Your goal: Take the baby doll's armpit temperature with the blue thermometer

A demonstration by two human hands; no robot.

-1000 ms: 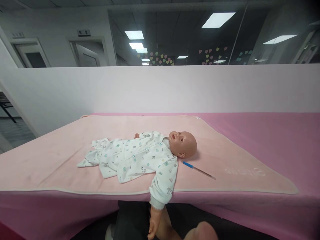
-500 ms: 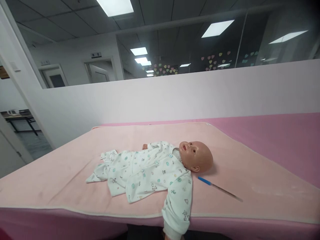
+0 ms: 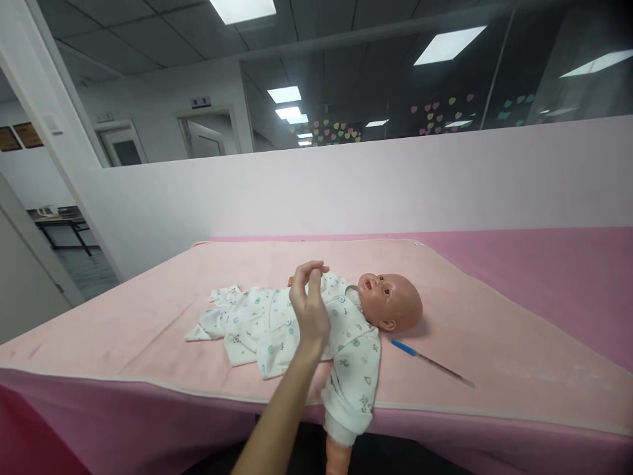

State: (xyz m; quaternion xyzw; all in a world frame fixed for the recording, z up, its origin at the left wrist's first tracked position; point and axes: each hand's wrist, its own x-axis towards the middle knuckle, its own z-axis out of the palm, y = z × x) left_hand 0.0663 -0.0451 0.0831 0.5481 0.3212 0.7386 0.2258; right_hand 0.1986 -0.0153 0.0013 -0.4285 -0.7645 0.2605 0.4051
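Note:
A baby doll point(image 3: 393, 300) lies on its back, its head toward the right and its legs toward the left. It wears a white printed jacket point(image 3: 353, 363) and matching trousers point(image 3: 242, 323). One sleeved arm hangs over the near edge, the bare forearm point(image 3: 339, 455) showing below the cuff. My left hand point(image 3: 311, 310) is over the doll's chest, its fingers loosely curved, the thumb apart from them and nothing visible between them. Whether it touches the jacket I cannot tell. It hides part of the jacket front. My right hand is out of view.
A thin stick with a blue handle point(image 3: 404, 348) lies beside the doll's head. Under everything spreads a peach mat point(image 3: 519, 356) over a pink cover point(image 3: 558, 270). A white partition point(image 3: 366, 191) with glass above stands behind. Red cloth point(image 3: 34, 435) shows at lower left.
My left hand has come into view from below and reached over the doll's chest. The view has shifted slightly; the doll and the stick lie as before.

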